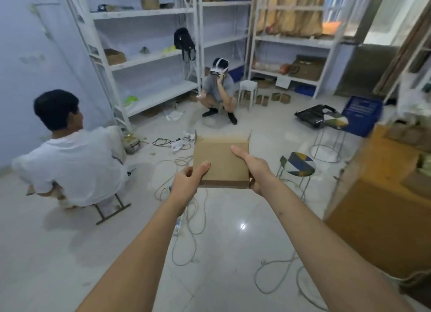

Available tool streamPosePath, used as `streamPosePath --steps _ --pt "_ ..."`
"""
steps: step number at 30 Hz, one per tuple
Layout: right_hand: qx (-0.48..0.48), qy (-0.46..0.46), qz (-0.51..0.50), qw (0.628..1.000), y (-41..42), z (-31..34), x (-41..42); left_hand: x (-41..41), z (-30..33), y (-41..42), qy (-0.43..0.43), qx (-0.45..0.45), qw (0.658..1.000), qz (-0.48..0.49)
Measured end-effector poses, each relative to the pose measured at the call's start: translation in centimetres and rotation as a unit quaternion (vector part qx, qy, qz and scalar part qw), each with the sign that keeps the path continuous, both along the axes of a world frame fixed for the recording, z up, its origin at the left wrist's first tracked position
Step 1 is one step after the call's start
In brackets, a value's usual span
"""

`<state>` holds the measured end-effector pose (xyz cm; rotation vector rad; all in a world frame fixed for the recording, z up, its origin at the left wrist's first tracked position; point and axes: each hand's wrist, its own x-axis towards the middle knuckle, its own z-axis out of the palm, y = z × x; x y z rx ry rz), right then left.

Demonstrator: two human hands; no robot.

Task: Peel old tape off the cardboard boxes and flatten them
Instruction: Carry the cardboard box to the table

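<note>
Head view. A small cardboard box was held in the air above the tiled floor, at the ends of both outstretched arms. The left hand had its grip on the box's near left corner, thumb curled over the top face and fingers hidden beneath. The right hand had its grip on the near right edge, thumb laid straight along the top face and fingers wrapped under the box. Short flaps stood up at the box's far corners; whether any tape remained could not be told. Beyond the box a crouching person faced it before white shelving. Left of the box sat a person in a white shirt. Right of the box stood a patterned stool, and loose cables lay on the floor beneath.
</note>
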<state>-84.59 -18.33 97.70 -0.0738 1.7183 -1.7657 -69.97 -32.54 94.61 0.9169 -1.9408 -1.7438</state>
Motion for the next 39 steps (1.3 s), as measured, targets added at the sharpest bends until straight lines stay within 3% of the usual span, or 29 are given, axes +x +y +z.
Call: streamPosePath --steps 16,39 --pt "0.015 0.010 -0.199 0.980 8.3 -1.1 -15.8 -23.0 -0.3 2.9 -0.004 0.023 0.972 -0.235" --pt "0.021 0.007 -0.296 0.955 11.8 -3.0 -41.2 -52.4 -1.9 4.9 0.000 0.062 0.942 -0.330"
